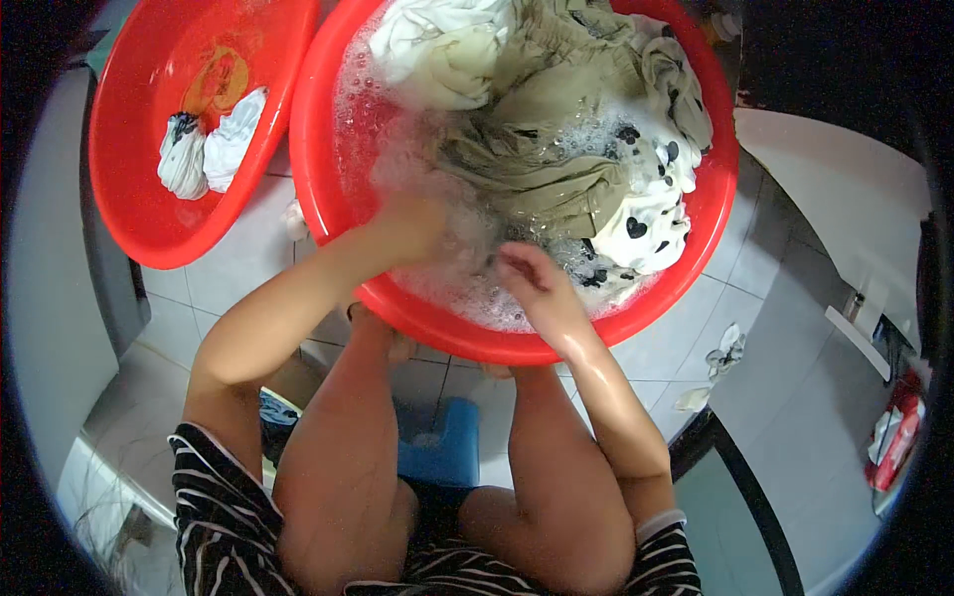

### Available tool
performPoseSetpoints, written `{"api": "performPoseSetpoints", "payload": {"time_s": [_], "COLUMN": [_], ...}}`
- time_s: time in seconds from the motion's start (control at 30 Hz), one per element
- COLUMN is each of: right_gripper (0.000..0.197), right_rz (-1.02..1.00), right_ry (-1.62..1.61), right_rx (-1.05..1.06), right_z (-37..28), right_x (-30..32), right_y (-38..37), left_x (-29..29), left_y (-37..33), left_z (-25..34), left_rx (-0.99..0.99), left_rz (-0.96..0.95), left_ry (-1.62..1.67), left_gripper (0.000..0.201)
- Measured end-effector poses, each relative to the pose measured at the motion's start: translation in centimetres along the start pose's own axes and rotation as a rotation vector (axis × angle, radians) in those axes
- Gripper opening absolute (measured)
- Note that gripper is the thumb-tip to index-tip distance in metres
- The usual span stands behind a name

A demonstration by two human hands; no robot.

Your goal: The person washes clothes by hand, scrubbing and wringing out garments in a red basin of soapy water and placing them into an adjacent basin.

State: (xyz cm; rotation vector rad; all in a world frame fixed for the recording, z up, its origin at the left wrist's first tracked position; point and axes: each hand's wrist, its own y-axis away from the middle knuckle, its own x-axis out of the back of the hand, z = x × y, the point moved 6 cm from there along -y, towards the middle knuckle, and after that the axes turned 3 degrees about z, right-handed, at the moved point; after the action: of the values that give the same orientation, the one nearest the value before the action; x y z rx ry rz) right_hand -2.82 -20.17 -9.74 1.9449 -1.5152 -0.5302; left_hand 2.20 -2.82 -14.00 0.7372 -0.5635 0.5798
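My knees straddle the basin [328, 214] where my left hand [412, 226], grip hidden in suds, and half-curled right hand [532, 280] touch the khaki garment [542, 169]: sodden, heavy, limp, slippery, so I'd bunch a thick fold.

Home washroom: tiled floor [248, 268], red laundry basins [328, 199].

The tiled floor [765, 328] is pale grey. Directly on it stand a large red basin [323, 189], a smaller red basin [129, 214] beside it toward the left edge, and a blue stool [444, 457]. Two crumpled white scraps [725, 350] lie toward the right edge.
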Motion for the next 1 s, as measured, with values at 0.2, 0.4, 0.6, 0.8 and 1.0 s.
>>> {"api": "performPoseSetpoints", "payload": {"time_s": [0.2,0.4,0.6,0.8,1.0], "right_gripper": [0.073,0.063,0.071,0.092,0.077], "right_rz": [-0.207,0.026,0.484,0.327,0.209], "right_ry": [-0.062,0.076,0.728,1.105,1.559], "right_rx": [-0.004,0.246,0.412,0.365,0.278], "right_z": [-4.6,-8.5,-7.5,-2.8,0.7], "right_x": [-0.6,3.1,4.0,0.8,0.2], "right_y": [1.0,2.1,1.2,-2.9,-7.8], "left_x": [6.9,11.2,9.1,4.0,2.6], "left_y": [3.9,4.5,2.9,-2.3,-5.6], "left_z": [8.6,8.6,5.9,3.5,2.3], "left_rx": [0.159,0.118,0.140,0.231,0.332], "left_rz": [0.159,0.563,0.584,0.077,-0.003], "left_ry": [0.775,0.826,0.298,0.043,-0.158], "left_gripper": [0.051,0.047,0.057,0.059,0.056]}}
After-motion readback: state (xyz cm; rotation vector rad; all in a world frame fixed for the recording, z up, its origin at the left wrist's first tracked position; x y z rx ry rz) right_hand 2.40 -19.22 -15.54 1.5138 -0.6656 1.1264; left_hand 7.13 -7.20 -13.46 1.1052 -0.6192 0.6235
